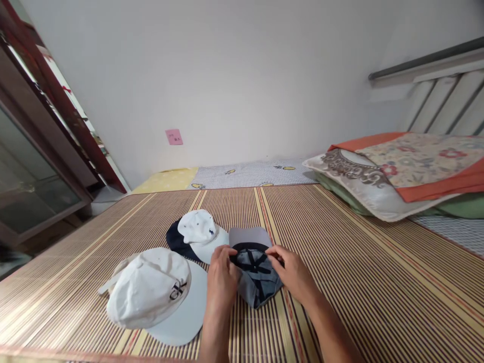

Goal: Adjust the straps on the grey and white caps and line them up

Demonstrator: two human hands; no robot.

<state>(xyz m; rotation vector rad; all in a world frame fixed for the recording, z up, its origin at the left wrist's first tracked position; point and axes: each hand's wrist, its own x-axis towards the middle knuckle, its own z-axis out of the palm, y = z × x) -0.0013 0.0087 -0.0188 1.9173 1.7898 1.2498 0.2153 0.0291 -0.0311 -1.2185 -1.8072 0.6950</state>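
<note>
A grey-blue baseball cap point(260, 285) lies upside down on the bamboo mat, its dark-taped inside facing up and its grey brim pointing away from me. My left hand point(224, 264) grips the cap's left edge near the brim, fingers bent over the rim. On the opposite edge, my right hand point(289, 267) pinches the rim between thumb and fingers. Left of my left hand sits a large white cap point(147, 287) with dark letters on its front. Behind that is a smaller white cap point(196, 227) with a little dark emblem, partly covering a dark navy cap point(177, 242).
The striped bamboo mat point(359, 282) covers the bed. Pillows point(363, 186) with an orange-edged floral cover point(423, 156) are stacked at the right by a white rail. A white wall point(245, 80) with a pink note point(174, 136) rises behind. A glass-fronted cabinet point(34, 166) stands left.
</note>
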